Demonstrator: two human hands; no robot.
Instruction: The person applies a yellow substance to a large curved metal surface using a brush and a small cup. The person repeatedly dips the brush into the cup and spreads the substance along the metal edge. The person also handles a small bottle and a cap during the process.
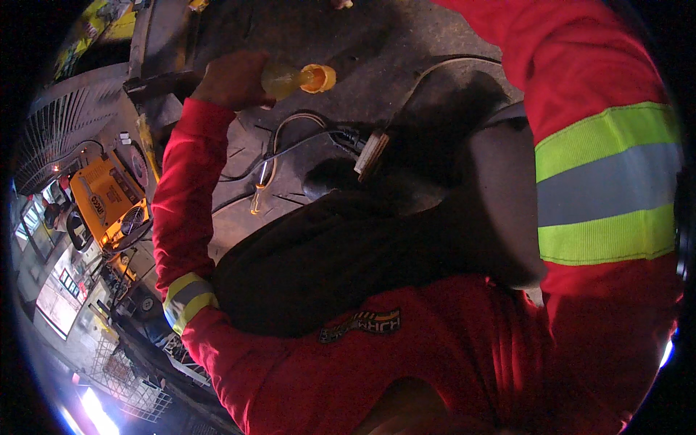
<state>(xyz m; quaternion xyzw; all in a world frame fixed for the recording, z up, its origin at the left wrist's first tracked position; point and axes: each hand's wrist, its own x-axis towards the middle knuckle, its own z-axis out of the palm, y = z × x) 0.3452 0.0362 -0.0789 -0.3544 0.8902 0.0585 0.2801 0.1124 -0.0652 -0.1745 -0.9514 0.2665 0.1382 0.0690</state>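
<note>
My left hand [230,80] reaches forward at the top of the head view. It is closed around a yellowish bottle-like object with an orange tip [299,78] that points to the right. The red sleeve with a reflective cuff [187,296] runs from the lower left up to that hand. My right arm, in a red sleeve with yellow and grey reflective bands [607,185], rises along the right side and leaves the picture at the top. Its hand is not visible.
Black cables [290,145] and a pale connector [372,154] lie on the dark, scratched ground below the bottle. An orange box-shaped machine [109,199] stands at the left, with a metal grille [58,123] above it. Dark clothing [326,261] fills the middle.
</note>
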